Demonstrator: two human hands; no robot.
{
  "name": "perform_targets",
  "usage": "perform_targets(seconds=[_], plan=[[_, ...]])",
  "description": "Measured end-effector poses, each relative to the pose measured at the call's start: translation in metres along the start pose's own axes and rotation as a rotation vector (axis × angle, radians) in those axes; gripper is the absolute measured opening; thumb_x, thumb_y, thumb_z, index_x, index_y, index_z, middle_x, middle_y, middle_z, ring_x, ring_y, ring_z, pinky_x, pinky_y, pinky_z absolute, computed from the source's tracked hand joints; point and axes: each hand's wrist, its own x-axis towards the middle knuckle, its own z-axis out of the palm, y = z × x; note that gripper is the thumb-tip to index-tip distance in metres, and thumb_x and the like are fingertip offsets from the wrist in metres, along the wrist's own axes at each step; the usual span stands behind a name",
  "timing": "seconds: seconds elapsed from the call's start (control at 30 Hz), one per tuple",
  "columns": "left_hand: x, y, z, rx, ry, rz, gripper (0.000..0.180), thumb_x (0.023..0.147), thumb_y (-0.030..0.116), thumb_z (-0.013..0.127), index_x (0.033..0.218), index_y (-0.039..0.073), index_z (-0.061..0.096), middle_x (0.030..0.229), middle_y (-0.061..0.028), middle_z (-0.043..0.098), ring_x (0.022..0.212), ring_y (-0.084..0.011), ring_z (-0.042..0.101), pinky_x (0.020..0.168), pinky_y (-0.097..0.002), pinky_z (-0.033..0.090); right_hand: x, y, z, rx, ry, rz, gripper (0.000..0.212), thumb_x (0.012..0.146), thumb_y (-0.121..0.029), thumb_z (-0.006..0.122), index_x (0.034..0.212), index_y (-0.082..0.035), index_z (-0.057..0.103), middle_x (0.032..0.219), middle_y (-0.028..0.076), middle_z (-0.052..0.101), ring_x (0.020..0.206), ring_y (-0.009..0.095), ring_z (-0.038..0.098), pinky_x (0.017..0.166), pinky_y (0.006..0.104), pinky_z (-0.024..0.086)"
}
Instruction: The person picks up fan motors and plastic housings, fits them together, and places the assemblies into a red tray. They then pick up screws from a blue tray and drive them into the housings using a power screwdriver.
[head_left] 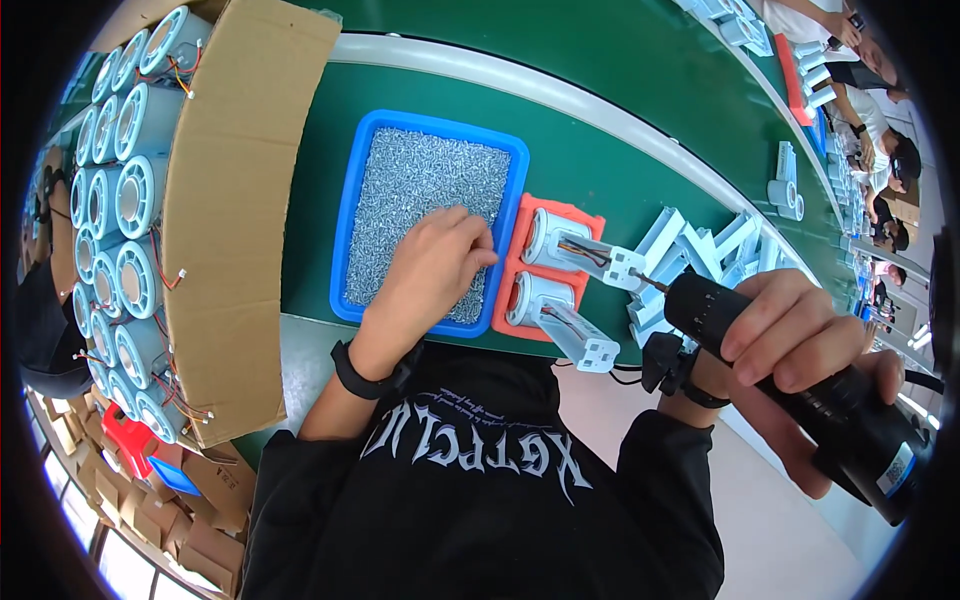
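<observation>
My left hand [432, 262] hovers over or rests on a heap of small silvery screws [410, 175] in a blue plastic tray [346, 230]. Its fingers are curled with thumb and forefinger together; whatever they pinch is hidden. In my right hand [790, 335] is a black electric screwdriver [697, 308], held nearly level. Its bit points left at the end of a light-blue plastic housing [610, 265] with wires inside; I cannot tell if they touch. A second such housing [578, 335] lies nearer me. Both round ends sit in an orange-red holder [508, 255] right beside the tray.
At left a cardboard box [235, 190] holds stacked light-blue round units [140, 195] with dangling wires. Loose light-blue parts [690, 245] are piled beyond the screwdriver. A pale rail [520, 78] crosses the green bench. Other people work at far right.
</observation>
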Motion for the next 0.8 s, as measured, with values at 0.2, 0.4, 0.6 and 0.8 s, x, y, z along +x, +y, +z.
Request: perform_targets(seconds=[0.2,0.4,0.6,0.8], plan=[[0.006,0.012,0.003,-0.179,0.103,0.077,0.007,0.075,0.003,0.066,0.079,0.001,0.061,0.072,-0.0092,0.061,0.064,-0.0252,0.060,0.059,-0.0302,0.048,0.000,0.000,-0.001,-0.034,-0.007,-0.003,0.084,0.072,-0.065,0.063,0.129,-0.008,0.040,0.076,0.005,0.052,0.051,0.014,0.058,0.044,0.0237,0.048],[0.007,0.012,0.038,-0.642,0.192,0.047,0.012,0.074,-0.005,0.067,0.083,0.001,0.063,0.083,-0.0075,0.064,0.075,-0.0167,0.062,0.067,-0.0262,0.048,0.003,0.005,-0.004,-0.012,-0.073,0.041,0.083,0.072,-0.066,0.063,0.129,-0.009,0.041,0.076,0.005,0.052,0.050,0.013,0.056,0.044,0.0242,0.047],[0.012,0.019,0.054,-0.649,0.276,0.067,0.014,0.075,-0.007,0.066,0.086,0.001,0.063,0.089,-0.0068,0.065,0.080,-0.0124,0.060,0.071,-0.0239,0.047,-0.001,0.007,-0.009,0.043,-0.047,0.050,0.083,0.071,-0.066,0.063,0.129,-0.009,0.041,0.075,0.004,0.051,0.048,0.013,0.054,0.043,0.0233,0.046],[0.013,0.019,0.054,-0.747,0.200,-0.059,0.015,0.076,-0.006,0.066,0.088,0.001,0.063,0.090,-0.0073,0.065,0.081,-0.0129,0.060,0.073,-0.0246,0.047,-0.010,0.010,-0.011,0.037,0.142,0.007,0.082,0.067,-0.066,0.066,0.121,-0.008,0.048,0.077,0.004,0.053,0.048,0.012,0.054,0.046,0.0210,0.047]])
